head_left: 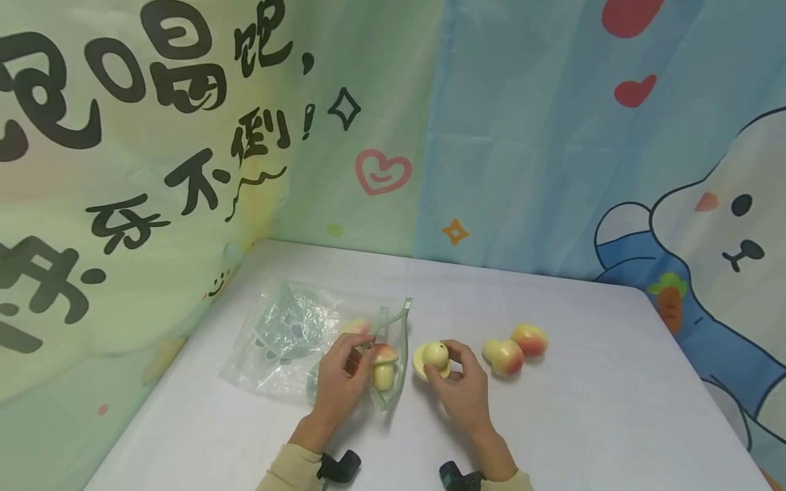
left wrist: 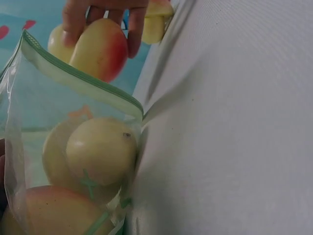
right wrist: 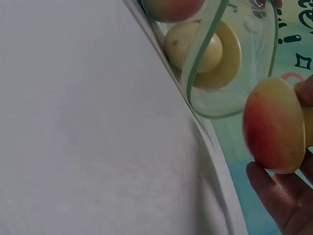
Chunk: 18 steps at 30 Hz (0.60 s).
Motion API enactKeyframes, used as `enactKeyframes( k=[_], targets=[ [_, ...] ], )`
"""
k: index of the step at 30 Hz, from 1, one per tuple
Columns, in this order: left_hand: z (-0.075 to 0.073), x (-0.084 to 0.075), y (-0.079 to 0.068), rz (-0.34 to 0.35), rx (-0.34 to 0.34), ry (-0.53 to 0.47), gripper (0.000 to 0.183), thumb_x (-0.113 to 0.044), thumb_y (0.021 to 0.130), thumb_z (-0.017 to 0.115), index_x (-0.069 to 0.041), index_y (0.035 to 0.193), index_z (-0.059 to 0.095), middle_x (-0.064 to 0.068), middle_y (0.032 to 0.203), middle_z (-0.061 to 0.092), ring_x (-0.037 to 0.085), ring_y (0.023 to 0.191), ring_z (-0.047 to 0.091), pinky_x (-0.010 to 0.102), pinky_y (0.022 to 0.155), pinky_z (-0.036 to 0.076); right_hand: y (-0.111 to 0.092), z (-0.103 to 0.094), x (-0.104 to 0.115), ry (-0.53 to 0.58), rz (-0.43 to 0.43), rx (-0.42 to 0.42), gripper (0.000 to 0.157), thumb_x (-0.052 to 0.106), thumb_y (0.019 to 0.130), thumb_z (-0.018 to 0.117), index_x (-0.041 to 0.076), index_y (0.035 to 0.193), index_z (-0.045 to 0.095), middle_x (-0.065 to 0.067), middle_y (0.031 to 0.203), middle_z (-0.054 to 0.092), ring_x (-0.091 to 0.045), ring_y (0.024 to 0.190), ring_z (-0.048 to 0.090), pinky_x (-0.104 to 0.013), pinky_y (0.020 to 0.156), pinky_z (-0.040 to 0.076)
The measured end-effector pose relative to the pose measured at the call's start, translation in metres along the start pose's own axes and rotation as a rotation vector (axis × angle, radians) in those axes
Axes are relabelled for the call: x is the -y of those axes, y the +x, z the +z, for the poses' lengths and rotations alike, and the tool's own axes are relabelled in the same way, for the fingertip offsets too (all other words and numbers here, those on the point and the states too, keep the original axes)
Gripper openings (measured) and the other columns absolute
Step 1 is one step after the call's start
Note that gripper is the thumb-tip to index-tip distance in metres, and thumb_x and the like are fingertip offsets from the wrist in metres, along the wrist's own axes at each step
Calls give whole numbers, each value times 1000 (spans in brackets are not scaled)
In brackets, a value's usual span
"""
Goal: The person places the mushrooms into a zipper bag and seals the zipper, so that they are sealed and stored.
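My left hand grips the edge of a clear zip bag with a green rim, holding its mouth open toward the right. Inside the bag's mouth lies a mushroom-shaped piece, with a red-yellow cap and a pale yellow stem. Another red-tinged piece shows deeper in the bag. My right hand holds a similar mushroom-shaped piece between thumb and fingers, just right of the bag's opening and apart from it. Its round stem end faces up toward the head camera.
Two more mushroom-shaped pieces, a nearer one and a farther one, lie close together right of my right hand. The bag's flat part with a pale green print spreads leftward over the white table. Printed curtains stand behind.
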<state>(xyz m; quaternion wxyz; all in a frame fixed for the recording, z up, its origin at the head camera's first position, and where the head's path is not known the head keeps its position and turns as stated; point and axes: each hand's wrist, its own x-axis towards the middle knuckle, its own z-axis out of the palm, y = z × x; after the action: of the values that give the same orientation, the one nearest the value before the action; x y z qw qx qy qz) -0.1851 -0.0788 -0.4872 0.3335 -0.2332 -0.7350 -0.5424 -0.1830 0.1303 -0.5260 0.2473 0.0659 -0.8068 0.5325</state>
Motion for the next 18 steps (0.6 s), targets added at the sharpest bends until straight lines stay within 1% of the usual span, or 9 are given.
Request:
enactKeyframes(
  k=[3,4,7,10,11,15,18],
  targets=[
    [0,0,0,4,0,1,25,18,78,66,5,99,63,16,89,65,18,56,55,17,48,46,-2,5,-13,33,51,52,45,3,75,83,7,114,63,-6,108,69,-17,100,62,-27,64,57],
    [0,1,0,9,-2,1,25,18,77,66,5,98,64,16,89,65,18,56,56,17,48,46,-3,6,-15,50,61,64,44,4,75,83,7,114,64,-5,107,69,-17,99,63,-25,61,56],
    [0,2,-1,22,-5,3,26,18,76,66,4,98,64,18,89,65,19,56,56,17,48,46,-3,7,-14,123,105,96,42,6,76,83,9,113,65,-5,105,70,-16,88,64,-21,52,53],
    [1,3,-1,33,-5,-3,27,19,76,67,5,98,64,19,89,65,18,55,56,17,48,46,-4,9,-4,152,122,121,41,3,77,81,5,114,64,-9,104,70,-17,81,64,-19,47,50],
    [1,3,-1,34,-4,-2,27,19,76,67,4,98,64,19,89,65,18,55,56,17,48,46,-4,10,1,163,126,129,41,1,77,80,3,114,64,-12,104,70,-18,81,64,-19,47,50],
    [1,3,0,45,-4,0,28,19,76,67,4,99,64,19,91,66,17,55,54,16,49,46,-4,14,25,192,136,151,40,-4,78,77,-5,115,62,-18,106,68,-19,89,64,-20,51,51],
    [0,2,0,58,-9,14,27,19,76,66,5,99,64,18,89,65,17,55,54,15,49,45,-3,20,34,204,147,164,40,-4,78,77,-6,115,61,-18,107,68,-19,92,64,-19,53,52]
  ],
)
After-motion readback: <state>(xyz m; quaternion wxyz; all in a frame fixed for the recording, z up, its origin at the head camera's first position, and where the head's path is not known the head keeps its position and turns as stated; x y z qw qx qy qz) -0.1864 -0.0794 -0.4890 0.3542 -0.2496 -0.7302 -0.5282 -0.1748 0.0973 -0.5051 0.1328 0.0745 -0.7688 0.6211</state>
